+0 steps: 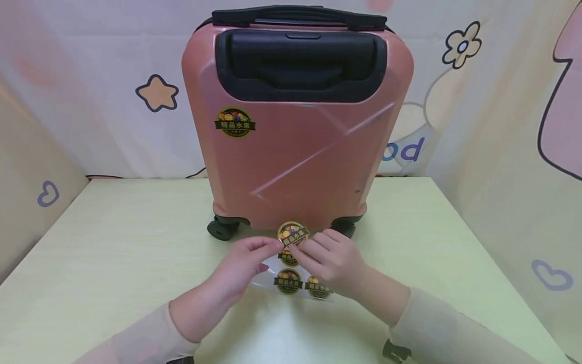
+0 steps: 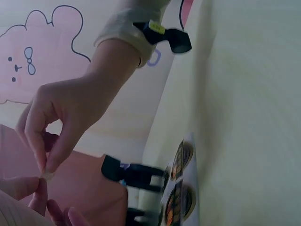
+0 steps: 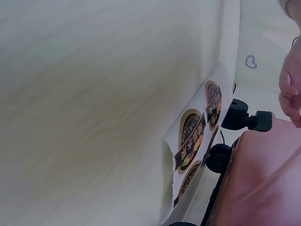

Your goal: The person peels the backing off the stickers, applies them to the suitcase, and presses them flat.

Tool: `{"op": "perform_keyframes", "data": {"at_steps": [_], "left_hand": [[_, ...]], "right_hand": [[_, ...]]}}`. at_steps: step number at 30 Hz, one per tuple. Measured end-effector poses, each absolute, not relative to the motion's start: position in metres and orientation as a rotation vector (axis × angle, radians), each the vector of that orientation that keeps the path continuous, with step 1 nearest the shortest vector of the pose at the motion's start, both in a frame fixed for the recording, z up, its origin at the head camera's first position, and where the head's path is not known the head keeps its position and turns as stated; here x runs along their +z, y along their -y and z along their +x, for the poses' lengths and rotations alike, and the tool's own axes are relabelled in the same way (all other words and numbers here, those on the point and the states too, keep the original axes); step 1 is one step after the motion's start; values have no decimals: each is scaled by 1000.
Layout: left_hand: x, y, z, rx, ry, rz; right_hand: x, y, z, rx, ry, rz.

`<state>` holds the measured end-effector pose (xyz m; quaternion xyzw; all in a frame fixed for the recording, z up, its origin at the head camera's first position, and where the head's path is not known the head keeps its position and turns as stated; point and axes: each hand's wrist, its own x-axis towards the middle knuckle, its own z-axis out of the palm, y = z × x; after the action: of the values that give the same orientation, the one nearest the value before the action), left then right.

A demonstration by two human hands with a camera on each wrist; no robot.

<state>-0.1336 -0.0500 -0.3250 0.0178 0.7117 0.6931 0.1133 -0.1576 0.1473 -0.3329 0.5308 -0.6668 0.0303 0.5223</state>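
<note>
In the head view a round black-and-gold fruit sticker (image 1: 293, 233) is held between both hands, low in front of the pink suitcase (image 1: 291, 151). My left hand (image 1: 247, 260) pinches its left edge between thumb and index finger. From the other side, my right hand (image 1: 334, 258) pinches it near its lower right, partly covering it. In the left wrist view the fingertips of the right hand (image 2: 68, 117) meet those of the left hand (image 2: 23, 193). Under the hands lies a clear-backed sticker sheet (image 1: 261, 279) with several like stickers, seen curling up at one edge in the right wrist view.
The suitcase stands upright on the pale table (image 1: 136, 242), with black wheels (image 1: 223, 228) and a black handle panel (image 1: 302, 65). One matching sticker (image 1: 235, 122) is on its upper left. A patterned cloth backdrop (image 1: 113, 50) hangs behind and along the sides.
</note>
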Motion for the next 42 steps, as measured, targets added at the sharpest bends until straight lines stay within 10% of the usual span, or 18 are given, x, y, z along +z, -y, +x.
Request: {"op": "perform_keyframes", "data": {"at_steps": [15, 33, 42], "left_hand": [[-313, 71, -141, 1710, -2642, 511], [-291, 85, -158, 1188, -3278, 820], [-246, 89, -187, 1013, -3619, 1577]], "right_hand": [[-321, -149, -150, 1450, 2415, 625], [-303, -155, -159, 1465, 2316, 715], [-279, -161, -172, 1554, 2267, 628]]}}
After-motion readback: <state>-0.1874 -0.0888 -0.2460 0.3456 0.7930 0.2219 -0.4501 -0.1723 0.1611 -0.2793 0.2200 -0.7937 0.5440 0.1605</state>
